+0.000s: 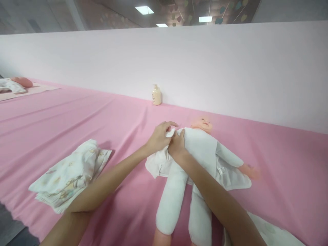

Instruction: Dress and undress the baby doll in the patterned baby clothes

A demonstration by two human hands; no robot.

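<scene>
A baby doll (202,124) in a white garment (205,150) lies on its back on the pink table cover (77,116), head toward the wall. My left hand (160,136) is closed on the white cloth at the doll's shoulder, fingers pinching the fabric. My right hand (177,145) lies on the doll's chest beside it, fingers pressed together on the same cloth. The doll's far arm stretches out to the right, its pink hand (252,172) bare.
A folded patterned cloth (70,176) lies to the left of my arms. A cream pump bottle (156,95) stands against the white wall. Another doll on a pad (15,85) lies at the far left. More white cloth (271,232) shows at the bottom right.
</scene>
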